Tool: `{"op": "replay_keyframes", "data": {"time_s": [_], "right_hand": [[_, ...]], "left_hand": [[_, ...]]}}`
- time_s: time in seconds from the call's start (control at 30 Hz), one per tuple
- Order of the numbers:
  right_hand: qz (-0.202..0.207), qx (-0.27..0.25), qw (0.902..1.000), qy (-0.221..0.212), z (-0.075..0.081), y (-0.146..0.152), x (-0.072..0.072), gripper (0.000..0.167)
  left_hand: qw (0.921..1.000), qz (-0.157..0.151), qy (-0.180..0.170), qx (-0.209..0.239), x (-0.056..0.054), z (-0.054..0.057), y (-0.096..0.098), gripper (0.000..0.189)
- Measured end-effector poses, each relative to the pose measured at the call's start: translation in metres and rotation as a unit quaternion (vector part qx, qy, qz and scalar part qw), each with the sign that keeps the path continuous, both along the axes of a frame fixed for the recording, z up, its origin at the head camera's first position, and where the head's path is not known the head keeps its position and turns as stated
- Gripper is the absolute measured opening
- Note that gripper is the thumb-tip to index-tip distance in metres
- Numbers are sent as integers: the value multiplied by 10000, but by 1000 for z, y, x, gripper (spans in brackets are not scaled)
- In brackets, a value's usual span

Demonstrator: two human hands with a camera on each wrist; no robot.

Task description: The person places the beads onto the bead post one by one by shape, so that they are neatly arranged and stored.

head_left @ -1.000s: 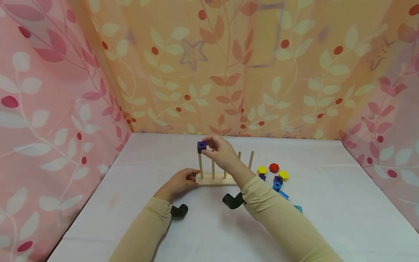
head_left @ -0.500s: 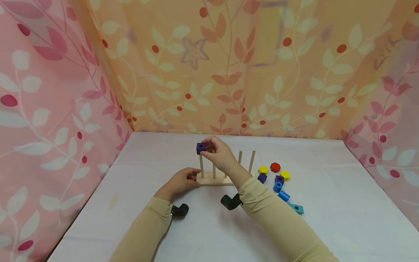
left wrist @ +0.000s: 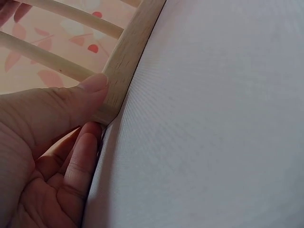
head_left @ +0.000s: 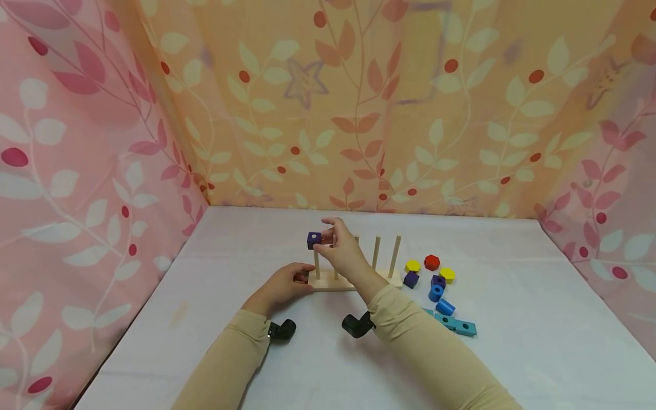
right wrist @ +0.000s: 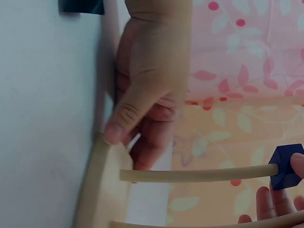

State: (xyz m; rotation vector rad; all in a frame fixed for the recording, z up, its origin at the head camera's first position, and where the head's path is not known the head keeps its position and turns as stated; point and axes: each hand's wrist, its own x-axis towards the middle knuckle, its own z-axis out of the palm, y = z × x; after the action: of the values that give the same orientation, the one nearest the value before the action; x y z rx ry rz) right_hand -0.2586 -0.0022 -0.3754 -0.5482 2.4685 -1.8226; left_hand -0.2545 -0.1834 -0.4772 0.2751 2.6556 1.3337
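A wooden peg stand [head_left: 333, 284] with a row of upright pegs stands on the table. My left hand [head_left: 282, 285] holds the left end of its base. In the left wrist view, the thumb [left wrist: 95, 84] lies on the base and the fingers are curled at its end. My right hand [head_left: 345, 250] pinches a purple cube [head_left: 314, 241] with a hole through it, at the top of the leftmost peg [head_left: 317, 265]. A light peg tip shows in the cube's hole. In the right wrist view, the peg [right wrist: 199, 175] meets the cube's underside.
Right of the stand lie a red block [head_left: 432, 262], yellow hexagonal blocks [head_left: 447, 275], loose purple cubes [head_left: 411, 279], blue cylinders [head_left: 445, 307] and teal blocks [head_left: 465, 328]. The right forearm [head_left: 425, 341] passes close to the teal ones. A floral curtain [head_left: 359, 114] hangs behind the table.
My right hand has come down slightly with the purple cube, onto the leftmost peg's tip, and its upper fingers have lifted and straightened. The left hand keeps its hold on the base.
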Motion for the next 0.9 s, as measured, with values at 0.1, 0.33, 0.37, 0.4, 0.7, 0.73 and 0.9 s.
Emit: {"op": "replay_keyframes", "data": {"time_s": [0.1, 0.33, 0.37, 0.4, 0.7, 0.73, 0.9], "right_hand": [[-68, -245, 9995, -183, -11, -1, 0, 65], [-346, -246, 9986, -305, -34, -2, 2, 52], [-365, -224, 9985, -338, -37, -2, 2, 49], [-372, -206, 9984, -384, -39, -2, 2, 45], [-347, -9, 9965, -762, -66, -3, 0, 26], [-333, 17, 9963, -791, -69, -3, 0, 26], [-290, 21, 9956, -888, -76, -2, 0, 27]], "left_hand": [[10000, -40, -15, -23, 0, 1, 0, 49], [10000, -51, -35, 10, 1, 2, 0, 50], [10000, -63, -19, -13, 1, 2, 0, 49], [10000, -62, -13, -24, 1, 2, -1, 49], [9999, -79, 151, 0, 1, 1, -2, 48], [9998, -104, 196, -3, 1, 1, -2, 47], [9996, -109, 234, 59, 1, 1, -1, 47]]}}
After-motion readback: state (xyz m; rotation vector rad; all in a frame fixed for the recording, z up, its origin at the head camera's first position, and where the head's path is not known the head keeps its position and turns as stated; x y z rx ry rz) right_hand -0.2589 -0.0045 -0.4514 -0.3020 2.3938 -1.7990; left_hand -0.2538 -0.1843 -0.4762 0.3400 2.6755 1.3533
